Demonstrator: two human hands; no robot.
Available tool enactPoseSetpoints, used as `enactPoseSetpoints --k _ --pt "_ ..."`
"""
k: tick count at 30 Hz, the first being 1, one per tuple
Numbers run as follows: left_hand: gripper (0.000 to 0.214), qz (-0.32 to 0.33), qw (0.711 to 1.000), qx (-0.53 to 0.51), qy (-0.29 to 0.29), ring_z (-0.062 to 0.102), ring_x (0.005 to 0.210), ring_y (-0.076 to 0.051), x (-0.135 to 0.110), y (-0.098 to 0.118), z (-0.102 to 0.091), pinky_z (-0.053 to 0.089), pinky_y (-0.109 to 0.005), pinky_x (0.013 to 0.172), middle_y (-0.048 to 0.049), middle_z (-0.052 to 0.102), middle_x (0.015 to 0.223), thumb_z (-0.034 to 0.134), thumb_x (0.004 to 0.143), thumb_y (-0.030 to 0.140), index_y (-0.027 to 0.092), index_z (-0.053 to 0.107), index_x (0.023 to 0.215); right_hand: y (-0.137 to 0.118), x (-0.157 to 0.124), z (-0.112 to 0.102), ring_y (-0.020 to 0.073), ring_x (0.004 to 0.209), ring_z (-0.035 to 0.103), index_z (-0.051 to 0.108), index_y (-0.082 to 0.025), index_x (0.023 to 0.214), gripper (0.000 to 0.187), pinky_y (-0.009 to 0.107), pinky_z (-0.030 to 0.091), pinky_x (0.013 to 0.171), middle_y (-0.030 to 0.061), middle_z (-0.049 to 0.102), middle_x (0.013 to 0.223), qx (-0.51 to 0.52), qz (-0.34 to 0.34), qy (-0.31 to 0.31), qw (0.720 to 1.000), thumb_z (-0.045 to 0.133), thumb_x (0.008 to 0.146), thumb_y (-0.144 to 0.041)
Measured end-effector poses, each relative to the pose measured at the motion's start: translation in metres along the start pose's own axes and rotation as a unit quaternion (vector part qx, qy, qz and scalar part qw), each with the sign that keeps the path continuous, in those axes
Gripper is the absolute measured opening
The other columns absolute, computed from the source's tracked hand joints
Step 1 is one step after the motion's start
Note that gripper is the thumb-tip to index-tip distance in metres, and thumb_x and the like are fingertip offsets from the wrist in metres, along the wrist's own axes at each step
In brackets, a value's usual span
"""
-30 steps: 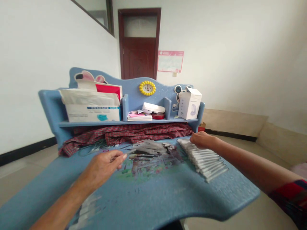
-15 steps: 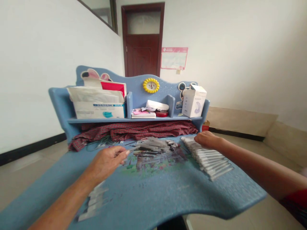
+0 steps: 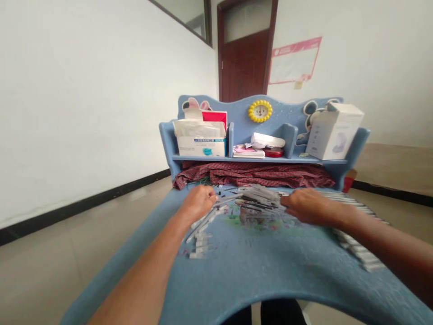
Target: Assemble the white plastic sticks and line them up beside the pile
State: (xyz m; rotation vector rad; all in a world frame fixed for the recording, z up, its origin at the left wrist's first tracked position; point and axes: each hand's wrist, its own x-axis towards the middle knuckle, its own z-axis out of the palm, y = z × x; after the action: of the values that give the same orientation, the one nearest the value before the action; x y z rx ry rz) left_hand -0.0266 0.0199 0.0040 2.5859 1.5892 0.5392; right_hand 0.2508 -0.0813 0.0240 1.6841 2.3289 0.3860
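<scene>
My left hand (image 3: 199, 201) is closed at the left of the desk, beside small dark pieces and some thin pale tubes (image 3: 203, 224). Whatever its fingers hold is blurred. My right hand (image 3: 304, 205) is also closed, at the right end of a loose pile of grey and black pen-like sticks (image 3: 259, 197); its fingertips hide what they grip. Under and beyond my right forearm lies a row of whitish pen-like tubes (image 3: 360, 253), partly covered by the arm. Several short, flat, pale pieces (image 3: 202, 246) lie below my left hand.
The blue desk (image 3: 257, 271) has a curved front edge. Its back shelf carries a mask box (image 3: 201, 145), papers (image 3: 248, 152), a red round tin (image 3: 273, 153) and a white box (image 3: 334, 133). Red checked cloth (image 3: 257, 174) is bunched below the shelf.
The view has swung left. My right hand has moved from the row of whitish tubes to the right end of the pile. My left hand has moved away from the pile, to its left.
</scene>
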Motion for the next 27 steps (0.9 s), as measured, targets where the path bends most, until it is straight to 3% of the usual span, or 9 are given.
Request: enactPoseSetpoints --k 5,9,14,20,27 --pt "0.016 0.008 0.997 0.056 -0.060 0.059 0.063 -0.016 -0.004 -0.001 0.000 0.034 -0.022 0.052 -0.0027 0.065 0.065 0.050 0.069 0.019 0.018 0.067 0.067 -0.043 0.036 -0.012 0.0246 0.080 0.064 0.063 -0.017 0.094 0.025 0.031 0.044 0.063 0.0123 0.068 0.084 0.057 -0.056 0.029 0.996 0.043 0.082 -0.028" --pt "0.013 0.002 0.990 0.104 -0.094 0.061 0.064 -0.020 -0.010 0.004 -0.003 0.036 -0.024 0.053 -0.0058 0.067 0.066 0.054 0.064 0.018 0.019 0.067 0.063 -0.059 0.065 -0.008 0.0231 0.082 0.063 0.064 -0.018 0.094 0.027 0.030 0.044 0.066 0.0110 0.068 0.089 0.087 -0.088 0.040 0.992 0.042 0.081 -0.026" --pt "0.017 -0.020 0.983 0.147 -0.113 0.063 0.073 -0.027 -0.016 0.013 -0.008 0.042 -0.030 0.058 -0.0132 0.068 0.075 0.051 0.061 0.012 0.017 0.066 0.065 -0.056 0.085 0.007 0.0255 0.087 0.062 0.065 -0.017 0.093 0.026 0.033 0.045 0.070 0.0128 0.067 0.093 0.090 -0.044 0.022 0.995 0.045 0.077 -0.025" --pt "0.023 -0.023 0.977 0.168 -0.132 0.064 0.080 -0.028 -0.015 0.016 -0.002 0.045 -0.031 0.063 -0.0152 0.069 0.080 0.050 0.061 0.009 0.016 0.068 0.072 -0.048 0.088 0.020 0.0261 0.090 0.062 0.066 -0.015 0.094 0.027 0.035 0.045 0.074 0.0152 0.067 0.094 0.094 0.007 -0.011 0.995 0.044 0.079 -0.024" --pt "0.022 -0.025 0.975 0.176 -0.136 0.062 0.073 -0.026 -0.013 0.017 0.005 0.042 -0.030 0.059 -0.0136 0.068 0.074 0.048 0.063 0.014 0.017 0.068 0.070 -0.048 0.092 0.028 0.0285 0.090 0.062 0.065 -0.013 0.097 0.032 0.036 0.046 0.072 0.0172 0.066 0.096 0.088 -0.004 -0.002 0.996 0.042 0.075 -0.013"
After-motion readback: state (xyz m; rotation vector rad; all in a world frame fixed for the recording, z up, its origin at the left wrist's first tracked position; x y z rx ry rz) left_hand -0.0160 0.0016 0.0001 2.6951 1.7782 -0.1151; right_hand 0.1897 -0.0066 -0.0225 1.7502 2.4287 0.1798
